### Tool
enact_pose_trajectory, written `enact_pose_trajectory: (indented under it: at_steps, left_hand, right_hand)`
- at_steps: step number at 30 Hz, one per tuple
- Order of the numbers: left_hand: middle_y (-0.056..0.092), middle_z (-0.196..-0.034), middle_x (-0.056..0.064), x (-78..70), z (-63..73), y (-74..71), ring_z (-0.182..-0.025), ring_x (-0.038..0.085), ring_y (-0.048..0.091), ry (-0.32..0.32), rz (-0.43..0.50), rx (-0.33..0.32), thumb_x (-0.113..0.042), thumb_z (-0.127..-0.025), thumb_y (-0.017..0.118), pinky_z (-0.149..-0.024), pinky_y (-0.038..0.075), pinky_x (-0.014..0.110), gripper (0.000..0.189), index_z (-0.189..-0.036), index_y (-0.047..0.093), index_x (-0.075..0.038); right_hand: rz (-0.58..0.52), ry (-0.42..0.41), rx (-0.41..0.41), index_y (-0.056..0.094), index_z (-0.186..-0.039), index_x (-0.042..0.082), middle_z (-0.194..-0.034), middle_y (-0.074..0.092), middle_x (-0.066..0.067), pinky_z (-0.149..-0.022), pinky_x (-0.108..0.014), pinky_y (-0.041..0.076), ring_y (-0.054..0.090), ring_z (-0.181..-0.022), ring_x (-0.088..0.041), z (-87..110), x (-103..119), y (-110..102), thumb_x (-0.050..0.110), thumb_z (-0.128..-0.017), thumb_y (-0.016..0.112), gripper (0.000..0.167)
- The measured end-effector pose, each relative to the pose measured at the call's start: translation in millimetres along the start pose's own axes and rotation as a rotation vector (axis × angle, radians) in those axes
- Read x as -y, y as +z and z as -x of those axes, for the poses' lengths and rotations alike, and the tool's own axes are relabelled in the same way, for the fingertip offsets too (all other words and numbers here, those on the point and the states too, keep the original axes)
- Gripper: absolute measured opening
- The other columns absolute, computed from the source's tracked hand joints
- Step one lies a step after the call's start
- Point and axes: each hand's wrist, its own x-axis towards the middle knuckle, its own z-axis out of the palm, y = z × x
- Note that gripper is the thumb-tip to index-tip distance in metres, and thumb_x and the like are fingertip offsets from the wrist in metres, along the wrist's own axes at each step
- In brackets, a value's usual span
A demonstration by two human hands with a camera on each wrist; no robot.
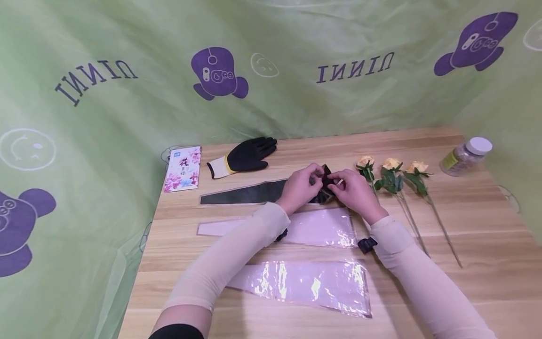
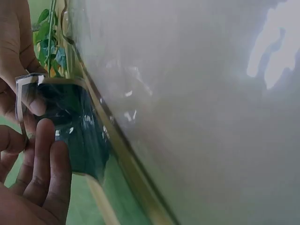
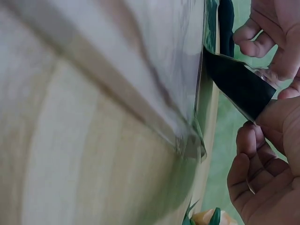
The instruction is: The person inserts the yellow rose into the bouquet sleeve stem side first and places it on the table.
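Observation:
A long tapered black flower sleeve (image 1: 245,194) with a pale border lies across the table, its wide end lifted off the surface. My left hand (image 1: 299,186) pinches the raised edge of that end between thumb and fingers. Opposite it, my right hand (image 1: 355,190) grips the edge near a corner, as the right wrist view shows with the black film (image 3: 239,84) running from its thumb and fingers (image 3: 272,173). In the left wrist view the sleeve's mouth (image 2: 75,136) hangs between both hands.
Two pale pink sleeves (image 1: 315,226) (image 1: 296,282) lie nearer me. Three yellow artificial roses (image 1: 391,164) lie to the right, with a white-lidded jar (image 1: 466,157) beyond. A black-and-white glove (image 1: 245,157) and a floral-printed packet (image 1: 183,169) are at the back left. A green curtain (image 1: 288,108) hangs behind.

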Motion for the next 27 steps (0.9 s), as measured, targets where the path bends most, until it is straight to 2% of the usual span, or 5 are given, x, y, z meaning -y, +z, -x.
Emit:
enact_pose_trajectory:
  at_steps: [4, 13, 17, 21, 27]
  left_hand:
    - [0.07, -0.097, -0.01, 2.7, -2.3, -5.4, -0.075, 0.005, 0.059, 0.039, -0.055, 0.062, -0.018, -0.097, 0.064, -0.068, 0.048, 0.024, 0.019, -0.112, 0.074, -0.021]
    - [0.071, -0.102, -0.006, 8.8, -4.2, -10.8, -0.067, 0.01, 0.066, -0.069, 0.18, 0.152, -0.018, -0.097, 0.071, -0.068, 0.052, 0.021, 0.019, -0.114, 0.077, -0.012]
    - [0.072, -0.093, -0.006, 9.5, -4.6, -8.6, -0.07, 0.02, 0.071, -0.085, 0.215, 0.151, -0.016, -0.098, 0.07, -0.067, 0.052, 0.021, 0.017, -0.112, 0.078, -0.011]
    - [0.071, -0.089, -0.007, 8.0, -6.1, -8.3, -0.072, 0.024, 0.071, -0.072, 0.233, 0.149, -0.018, -0.097, 0.071, -0.068, 0.052, 0.022, 0.018, -0.112, 0.077, -0.011]
    - [0.071, -0.093, -0.005, 9.3, -6.3, -6.1, -0.07, 0.024, 0.071, -0.078, 0.231, 0.143, -0.02, -0.096, 0.073, -0.068, 0.052, 0.023, 0.018, -0.111, 0.077, -0.011]
  right_hand:
    - [-0.016, 0.0, 0.008, 0.074, -0.114, 0.004, -0.094, 0.067, -0.007, -0.063, -0.036, 0.049, 0.059, -0.069, -0.016, -0.9, -2, 0, 0.008, -0.092, 0.075, 0.023]
    - [-0.034, 0.0, 0.033, 0.074, -0.115, 0.004, -0.097, 0.07, -0.01, -0.067, -0.04, 0.053, 0.064, -0.074, -0.02, 0.0, -4, -6, 0.012, -0.094, 0.073, 0.023]
    - [-0.095, 0.157, -0.001, 0.071, -0.12, 0.004, -0.105, 0.072, -0.013, -0.074, -0.039, 0.056, 0.067, -0.085, -0.025, 4.9, -9, -30, 0.024, -0.1, 0.068, 0.029]
    - [-0.073, 0.349, -0.036, 0.071, -0.119, 0.001, -0.104, 0.072, -0.018, -0.069, -0.034, 0.055, 0.068, -0.084, -0.029, 13.5, -23, -68, 0.026, -0.1, 0.067, 0.032]
    - [0.055, 0.415, 0.181, 0.072, -0.111, -0.006, -0.085, 0.072, -0.015, -0.06, -0.035, 0.048, 0.063, -0.068, -0.025, 23.5, -46, -95, 0.026, -0.098, 0.068, 0.034]
